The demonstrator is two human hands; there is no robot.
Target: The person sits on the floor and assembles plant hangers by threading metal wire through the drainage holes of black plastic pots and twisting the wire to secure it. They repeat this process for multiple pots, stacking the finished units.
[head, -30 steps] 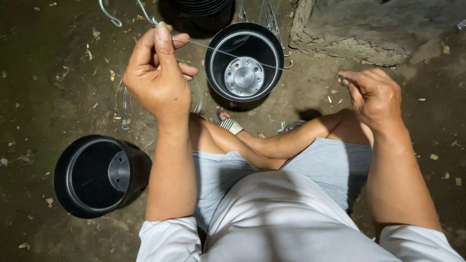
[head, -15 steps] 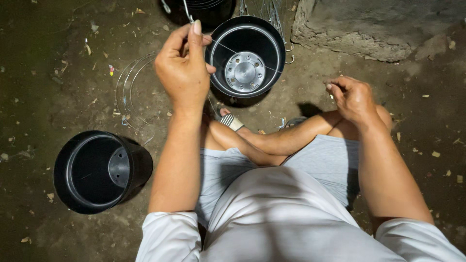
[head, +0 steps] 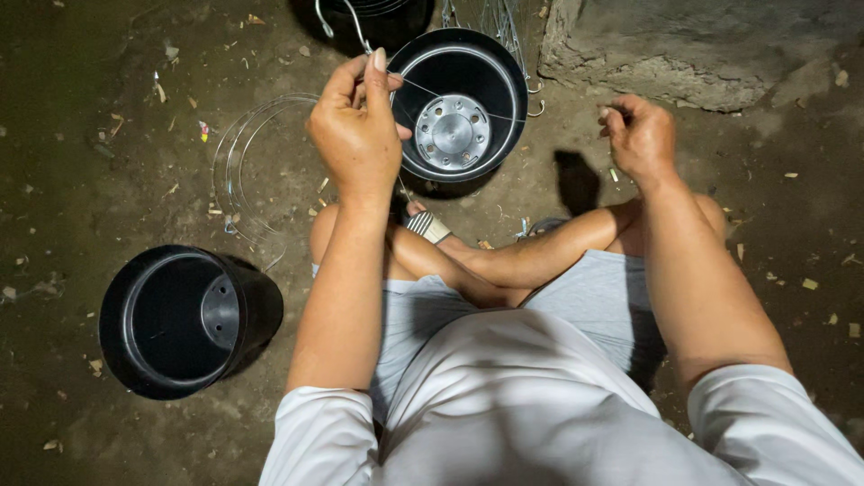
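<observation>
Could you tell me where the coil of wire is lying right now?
The coil of wire lies on the dirt floor, left of the left hand.

I see my left hand (head: 355,135) raised at upper centre of the frame, just left of the round black plastic pot with the perforated metal disc in its bottom (head: 459,103). A thin strand of wire (head: 504,117) runs across that pot to my right hand (head: 641,135) at upper right. The coil of thin wire (head: 247,175) lies on the dirt floor (head: 81,135) left of my left hand; a second black plastic pot on its side (head: 184,319) lies at lower left.
</observation>
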